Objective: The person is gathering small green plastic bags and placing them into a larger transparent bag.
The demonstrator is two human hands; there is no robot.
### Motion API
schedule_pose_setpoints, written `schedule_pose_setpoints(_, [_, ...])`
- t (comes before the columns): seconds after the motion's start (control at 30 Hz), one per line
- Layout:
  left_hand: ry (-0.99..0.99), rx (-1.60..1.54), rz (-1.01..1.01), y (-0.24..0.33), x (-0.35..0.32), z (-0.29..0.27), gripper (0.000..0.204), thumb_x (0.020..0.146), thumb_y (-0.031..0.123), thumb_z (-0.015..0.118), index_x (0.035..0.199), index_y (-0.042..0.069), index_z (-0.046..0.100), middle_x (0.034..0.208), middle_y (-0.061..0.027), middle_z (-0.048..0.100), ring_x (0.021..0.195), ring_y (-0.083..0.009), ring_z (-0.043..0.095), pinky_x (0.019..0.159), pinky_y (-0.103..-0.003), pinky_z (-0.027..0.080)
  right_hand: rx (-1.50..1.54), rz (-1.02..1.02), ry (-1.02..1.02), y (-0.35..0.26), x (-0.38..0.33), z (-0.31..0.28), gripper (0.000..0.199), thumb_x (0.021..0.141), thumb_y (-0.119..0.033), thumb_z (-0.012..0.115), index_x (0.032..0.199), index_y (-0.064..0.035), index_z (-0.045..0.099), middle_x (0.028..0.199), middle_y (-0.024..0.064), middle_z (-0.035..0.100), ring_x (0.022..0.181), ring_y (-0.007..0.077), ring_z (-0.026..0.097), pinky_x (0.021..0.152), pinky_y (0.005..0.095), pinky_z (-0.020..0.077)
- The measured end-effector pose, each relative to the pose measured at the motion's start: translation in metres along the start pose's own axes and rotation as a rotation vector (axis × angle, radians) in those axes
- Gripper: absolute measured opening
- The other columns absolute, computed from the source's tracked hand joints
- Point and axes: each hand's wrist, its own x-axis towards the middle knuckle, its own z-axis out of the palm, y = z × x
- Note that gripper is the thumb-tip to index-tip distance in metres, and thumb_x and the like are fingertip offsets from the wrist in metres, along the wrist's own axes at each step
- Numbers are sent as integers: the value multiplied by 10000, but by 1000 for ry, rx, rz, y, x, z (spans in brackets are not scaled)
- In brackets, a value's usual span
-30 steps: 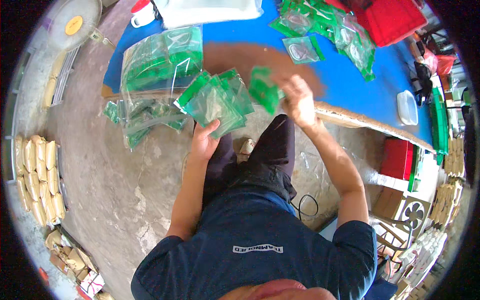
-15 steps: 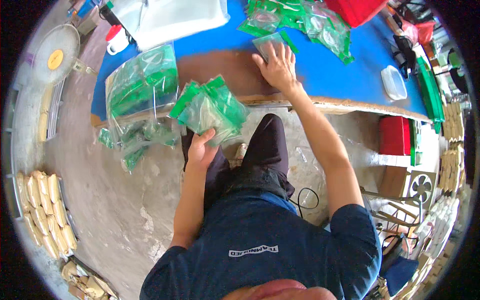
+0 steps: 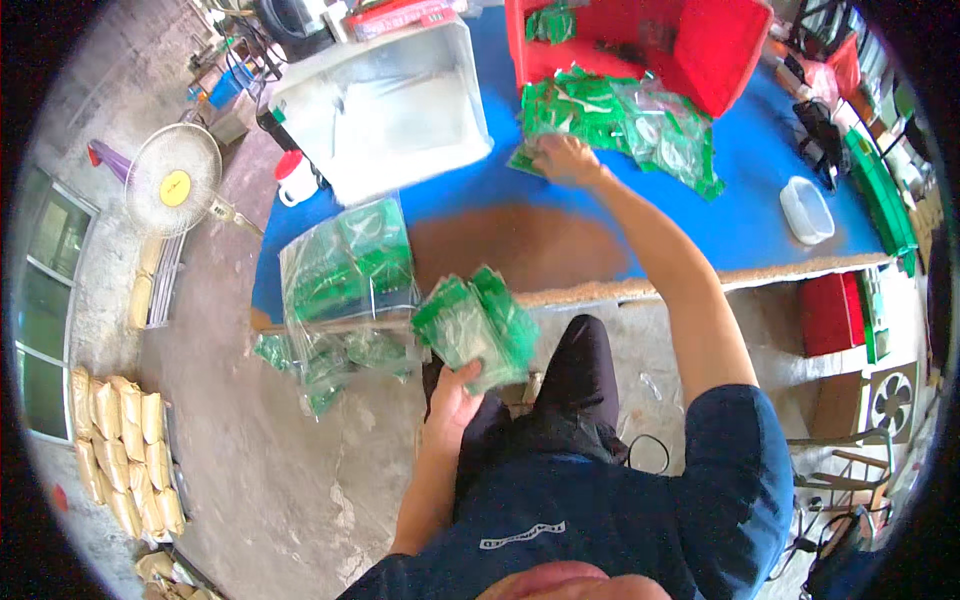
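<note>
the left hand (image 3: pixel 452 398) is closed around a fanned stack of green-and-clear packets (image 3: pixel 478 325), gripping it from below, near the person's lap and just below the table edge. the right hand (image 3: pixel 562 158) is extended well away from the left, across the blue table (image 3: pixel 760 215), palm down with fingers spread on a loose pile of green packets (image 3: pixel 620 125); whether it grips any packet cannot be told. just beyond the right hand stands a red bin (image 3: pixel 700 45) with more green packets inside. to the right of the right hand, apart from the pile, lies a small clear plastic container (image 3: pixel 806 209). to the left of the left hand, a clear bag filled with green packets (image 3: pixel 345 275) hangs over the table edge. beyond that bag sits a large white tray (image 3: pixel 385 105), with a white jug with a red lid (image 3: pixel 295 178) beside it. farther left, on the floor, stands a white fan (image 3: pixel 172 180).
</note>
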Motion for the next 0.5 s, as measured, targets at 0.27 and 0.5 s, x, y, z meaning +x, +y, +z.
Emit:
schedule_pose_setpoints(0.27, [-128, -123, 13, 8, 0, -16, 708, 800, 105, 758, 1415, 45, 413, 1364, -83, 538, 1285, -277, 495, 1086, -453, 405, -199, -181, 329, -70, -99, 3, 661, 924, -602, 494, 1230, -20, 568, 1207, 264, 542, 1127, 408, 525, 910, 517, 464])
schedule_pose_setpoints(0.5, [-25, -176, 93, 1, 24, 25, 526, 909, 127, 641, 1389, 39, 444, 1369, -112, 539, 1297, -288, 487, 1142, -465, 343, 107, -490, 134, -123, -170, 13, 315, 857, -36, 576, 1169, -29, 621, 1004, 181, 584, 940, 382, 603, 791, 456, 522])
